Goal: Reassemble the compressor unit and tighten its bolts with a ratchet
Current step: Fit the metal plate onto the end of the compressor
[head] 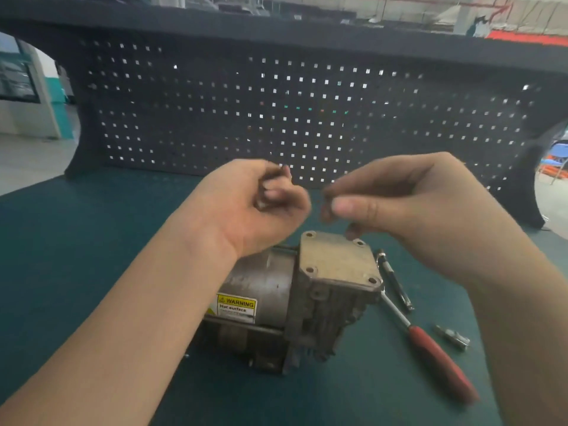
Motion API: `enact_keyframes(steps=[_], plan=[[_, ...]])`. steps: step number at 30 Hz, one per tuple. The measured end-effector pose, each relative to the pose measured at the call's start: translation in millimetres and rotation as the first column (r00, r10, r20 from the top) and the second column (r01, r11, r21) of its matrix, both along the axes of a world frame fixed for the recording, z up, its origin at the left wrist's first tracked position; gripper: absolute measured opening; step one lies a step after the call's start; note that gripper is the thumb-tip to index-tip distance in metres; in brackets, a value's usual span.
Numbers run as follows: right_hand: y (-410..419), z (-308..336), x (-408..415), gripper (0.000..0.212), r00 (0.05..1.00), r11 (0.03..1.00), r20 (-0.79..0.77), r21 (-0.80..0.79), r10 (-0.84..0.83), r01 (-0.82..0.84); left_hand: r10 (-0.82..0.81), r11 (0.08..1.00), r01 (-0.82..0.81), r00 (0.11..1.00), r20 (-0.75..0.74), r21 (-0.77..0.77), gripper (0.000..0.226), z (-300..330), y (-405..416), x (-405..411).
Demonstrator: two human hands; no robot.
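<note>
Compressor (276, 305) — on the green bench (76, 241), centre frame, square cover plate (338, 261) seated on top; its four corner holes look empty, so no bolt appears fitted yet.

Left hand (261, 207) — raised at 11 o'clock of the plate, curled around small dark pieces, probably bolts; blurred.

Right hand (408, 210) — at 1 o'clock of the plate, thumb and forefinger pinching one small dark item, likely a bolt.

Ratchet (430, 342) — red handle, idle on the bench at 4 o'clock of the compressor, untouched.

Extension bar (396, 279) and small fitting (453, 336) — loose nearby.

Judged: cover on; bolts, tightening left.
</note>
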State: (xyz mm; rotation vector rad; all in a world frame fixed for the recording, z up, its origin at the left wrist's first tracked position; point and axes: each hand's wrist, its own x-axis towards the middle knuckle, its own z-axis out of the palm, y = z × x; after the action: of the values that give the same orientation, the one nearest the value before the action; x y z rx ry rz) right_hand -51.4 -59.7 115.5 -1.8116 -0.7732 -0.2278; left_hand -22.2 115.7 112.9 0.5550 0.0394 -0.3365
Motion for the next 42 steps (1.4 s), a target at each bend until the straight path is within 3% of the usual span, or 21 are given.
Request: enact_keyframes(steps=[1,2,4,5,6,7,8,12,16,24,31,42], plan=[[-1.2,-3.0,1.0,0.018,1.000,0.995,-0.011,-0.099,0.012,-0.013,0.007,0.979,-0.027,0.995,0.101,0.200,0.019,-2.8,4.9,4.9],[-1.2,-5.7,3.0,0.019,0.999,0.984,-0.032,-0.174,0.019,-0.024,-0.009,0.885,-0.108,0.968,0.249,0.452,0.024,-3.7,11.0,11.2],[-1.0,-10.0,8.1,0.020,0.995,0.970,-0.079,-0.234,0.054,-0.071,-0.221,0.448,-0.368,0.838,0.500,0.815,0.019,-5.3,22.6,15.0],[-0.9,-11.3,11.4,0.020,0.993,0.963,-0.086,-0.251,0.075,-0.094,-0.381,0.216,-0.462,0.772,0.510,0.860,0.015,-6.4,28.1,16.2],[-0.6,-11.2,14.0,0.020,0.992,0.957,-0.082,-0.270,0.091,-0.110,-0.521,0.048,-0.512,0.720,0.459,0.858,0.019,-8.3,33.2,18.2],[-0.7,-11.6,16.3,0.020,0.992,0.952,-0.073,-0.282,0.104,-0.121,-0.622,-0.044,-0.522,0.682,0.385,0.852,0.030,-9.8,36.7,19.0],[-1.5,-12.2,18.1,0.020,0.991,0.949,-0.068,-0.286,0.116,-0.131,-0.687,-0.076,-0.506,0.651,0.322,0.859,0.044,-11.0,39.1,19.6],[-2.7,-17.1,22.5,0.019,0.990,0.938,-0.059,-0.316,0.129,-0.141,-0.775,-0.033,-0.376,0.594,0.213,0.926,0.079,-10.9,44.6,20.6],[-1.2,-18.2,22.1,0.023,0.992,0.934,-0.040,-0.335,0.120,-0.127,-0.835,-0.092,-0.452,0.520,0.179,0.887,0.088,-11.1,39.3,17.9],[3.2,-19.0,14.9,0.023,0.992,0.921,0.098,-0.387,0.076,-0.033,-0.813,-0.042,-0.442,0.536,0.227,0.896,0.070,-10.8,37.6,16.6],[2.9,-16.1,11.5,0.022,0.994,0.881,0.088,-0.473,0.069,-0.019,-0.811,0.034,-0.406,0.523,0.263,0.913,0.066,-11.7,42.5,22.2],[4.9,-14.9,6.7,0.026,0.988,0.843,0.151,-0.536,0.040,0.048,-0.823,0.030,-0.378,0.516,0.237,0.925,0.067,-11.3,44.2,22.7]])
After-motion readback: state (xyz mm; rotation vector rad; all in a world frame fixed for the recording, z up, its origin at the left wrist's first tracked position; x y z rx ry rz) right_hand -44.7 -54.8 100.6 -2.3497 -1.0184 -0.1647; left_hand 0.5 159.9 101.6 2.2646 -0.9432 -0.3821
